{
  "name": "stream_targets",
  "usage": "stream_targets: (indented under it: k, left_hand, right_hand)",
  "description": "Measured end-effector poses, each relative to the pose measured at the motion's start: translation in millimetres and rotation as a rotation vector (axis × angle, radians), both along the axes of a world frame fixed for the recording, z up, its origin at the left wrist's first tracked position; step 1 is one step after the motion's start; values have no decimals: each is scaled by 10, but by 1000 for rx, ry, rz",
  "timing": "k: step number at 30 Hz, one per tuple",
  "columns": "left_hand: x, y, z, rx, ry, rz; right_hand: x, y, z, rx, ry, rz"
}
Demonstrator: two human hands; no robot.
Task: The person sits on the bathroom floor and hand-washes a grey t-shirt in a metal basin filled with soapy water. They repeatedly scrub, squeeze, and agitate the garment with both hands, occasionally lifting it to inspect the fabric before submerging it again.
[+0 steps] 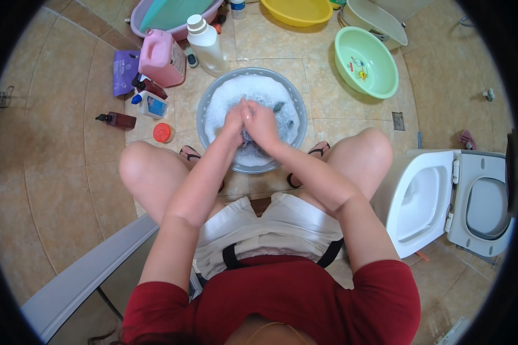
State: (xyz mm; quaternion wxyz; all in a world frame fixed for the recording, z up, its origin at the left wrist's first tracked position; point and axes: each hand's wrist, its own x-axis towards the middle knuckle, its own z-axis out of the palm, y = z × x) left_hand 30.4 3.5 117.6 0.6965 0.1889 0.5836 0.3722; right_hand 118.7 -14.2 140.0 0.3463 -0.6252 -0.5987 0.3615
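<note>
Meeting above dark wet cloth [278, 107] in a round grey foam-filled basin [301, 109], left hand [233, 123] and right hand [260, 122] hide whether fingers [248, 111] clamp it; a pink plastic jug [167, 60] stands far left, a pale-green round basin [379, 64] far right.

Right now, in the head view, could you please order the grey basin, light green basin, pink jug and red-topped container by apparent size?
Largest to smallest, as they look:
1. Grey basin
2. Light green basin
3. Pink jug
4. Red-topped container
</note>
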Motion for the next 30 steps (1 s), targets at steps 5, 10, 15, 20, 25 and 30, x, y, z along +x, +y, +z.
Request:
stream_targets:
  k: [5,10,15,20,25,30]
  left_hand:
    - [-94,136,-153,11,29,81]
    - [-192,8,-692,556,816,-301]
    - [-208,-104,-803,451,885,-510]
    - [-178,-13,-1300,286,603,-65]
    - [-75,81,-306,-112,9,140]
    - [28,-28,-198,71,-46,21]
  right_hand:
    - [423,331,-652,-126,-166,-138]
    - [384,104,-599,-31,-399,149]
    - [480,33,-841,-171,-482,230]
    - [121,80,-602,14,-211,125]
    - [-90,-142,3,7,-117,99]
    - [30,96,-158,73,-234,-64]
